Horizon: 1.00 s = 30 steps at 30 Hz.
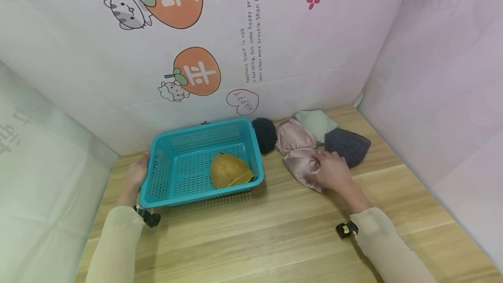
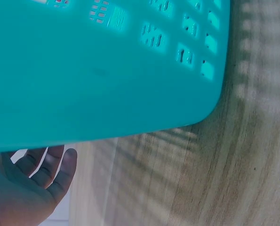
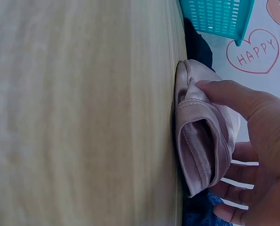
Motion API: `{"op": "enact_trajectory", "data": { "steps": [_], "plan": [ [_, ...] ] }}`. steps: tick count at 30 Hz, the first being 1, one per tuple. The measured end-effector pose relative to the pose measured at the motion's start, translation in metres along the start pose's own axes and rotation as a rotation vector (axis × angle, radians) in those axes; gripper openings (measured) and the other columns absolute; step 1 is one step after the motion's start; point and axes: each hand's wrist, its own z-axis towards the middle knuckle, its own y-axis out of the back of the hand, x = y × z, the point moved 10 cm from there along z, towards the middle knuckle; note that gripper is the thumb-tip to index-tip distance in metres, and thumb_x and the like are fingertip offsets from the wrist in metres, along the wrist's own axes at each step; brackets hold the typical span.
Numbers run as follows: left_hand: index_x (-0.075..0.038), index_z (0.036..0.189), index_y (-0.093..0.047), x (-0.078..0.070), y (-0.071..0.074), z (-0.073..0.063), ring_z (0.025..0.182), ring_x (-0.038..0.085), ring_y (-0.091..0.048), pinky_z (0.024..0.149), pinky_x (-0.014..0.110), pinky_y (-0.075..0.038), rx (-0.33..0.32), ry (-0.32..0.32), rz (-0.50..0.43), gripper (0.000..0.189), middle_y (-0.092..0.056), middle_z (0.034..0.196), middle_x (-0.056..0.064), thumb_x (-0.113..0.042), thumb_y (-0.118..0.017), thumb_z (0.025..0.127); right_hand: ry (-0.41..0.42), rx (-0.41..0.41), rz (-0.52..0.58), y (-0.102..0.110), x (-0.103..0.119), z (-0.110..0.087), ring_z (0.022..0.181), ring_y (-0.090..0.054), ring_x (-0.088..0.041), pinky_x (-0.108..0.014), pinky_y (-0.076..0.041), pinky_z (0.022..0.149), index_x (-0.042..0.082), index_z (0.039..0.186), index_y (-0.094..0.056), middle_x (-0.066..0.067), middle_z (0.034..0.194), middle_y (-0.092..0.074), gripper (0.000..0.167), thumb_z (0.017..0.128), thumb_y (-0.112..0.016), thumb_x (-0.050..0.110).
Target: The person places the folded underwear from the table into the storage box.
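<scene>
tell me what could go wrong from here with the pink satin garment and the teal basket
The pink satin garment looks smooth, so it might slip from the right hand. The dark blue garment lies close by that hand's fingers and could get dragged along. The left hand is at one end of the teal basket; a nudge might shove it into the black garment beside the other end.

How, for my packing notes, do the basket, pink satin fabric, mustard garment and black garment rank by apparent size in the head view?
1. Basket
2. Pink satin fabric
3. Mustard garment
4. Black garment, visible part
</scene>
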Motion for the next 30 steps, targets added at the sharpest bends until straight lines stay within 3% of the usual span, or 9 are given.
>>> {"op": "enact_trajectory", "data": {
  "steps": [7, 11, 13, 16, 22, 30],
  "plan": [
    [0.0, 0.146, -0.044, -0.001, -0.001, -0.001, 0.076, 0.012, -0.059, 0.067, 0.028, -0.051, 0.008, 0.005, 0.0, 0.095, -0.058, 0.11, 0.017, -0.074, -0.012, 0.097, 0.023, -0.028, -0.014, -0.001, 0.002, 0.002, 0.112, -0.057, -0.047, -0.068, -0.043, 0.09, 0.009, 0.141, -0.056, -0.022, 0.127, -0.064, 0.08, 0.078, -0.078, 0.054],
    [-0.001, 0.123, -0.055, -0.001, -0.001, -0.001, 0.069, 0.012, -0.058, 0.063, 0.029, -0.051, 0.008, 0.0, -0.005, 0.09, -0.056, 0.088, 0.007, -0.075, -0.012, 0.096, 0.036, -0.035, -0.006, 0.0, 0.006, 0.002, 0.103, -0.062, -0.044, -0.065, -0.045, 0.086, 0.01, 0.139, -0.058, -0.019, 0.119, -0.068, 0.077, 0.078, -0.078, 0.052],
    [-0.005, 0.107, -0.056, -0.001, 0.0, 0.0, 0.066, 0.012, -0.057, 0.062, 0.03, -0.05, 0.004, -0.002, -0.006, 0.081, -0.053, 0.081, 0.003, -0.074, -0.013, 0.097, 0.037, -0.034, 0.004, 0.0, 0.008, 0.002, 0.1, -0.064, -0.044, -0.064, -0.045, 0.085, 0.008, 0.137, -0.06, -0.019, 0.115, -0.07, 0.074, 0.078, -0.079, 0.049],
    [-0.01, 0.097, -0.053, -0.001, 0.0, 0.0, 0.064, 0.013, -0.056, 0.061, 0.03, -0.05, 0.0, 0.003, 0.0, 0.075, -0.051, 0.077, 0.001, -0.074, -0.013, 0.097, 0.046, -0.037, 0.014, 0.0, 0.01, 0.002, 0.097, -0.066, -0.042, -0.063, -0.046, 0.085, 0.003, 0.132, -0.063, -0.019, 0.111, -0.072, 0.07, 0.078, -0.08, 0.045],
    [-0.006, 0.104, -0.055, -0.002, 0.0, -0.001, 0.066, 0.014, -0.057, 0.062, 0.031, -0.05, -0.004, 0.001, 0.019, 0.082, -0.053, 0.08, 0.004, -0.076, -0.012, 0.096, 0.071, -0.054, 0.04, 0.0, 0.015, 0.002, 0.093, -0.07, -0.037, -0.063, -0.046, 0.086, 0.001, 0.12, -0.068, -0.016, 0.105, -0.075, 0.058, 0.079, -0.081, 0.039],
    [0.001, 0.134, -0.052, -0.001, 0.001, -0.002, 0.071, 0.014, -0.058, 0.064, 0.029, -0.05, -0.008, -0.001, 0.028, 0.093, -0.058, 0.095, 0.012, -0.073, -0.011, 0.097, 0.086, -0.06, 0.058, -0.001, 0.021, 0.001, 0.09, -0.071, -0.035, -0.061, -0.046, 0.084, 0.004, 0.115, -0.07, -0.013, 0.1, -0.076, 0.049, 0.079, -0.082, 0.033]
  ]
}}
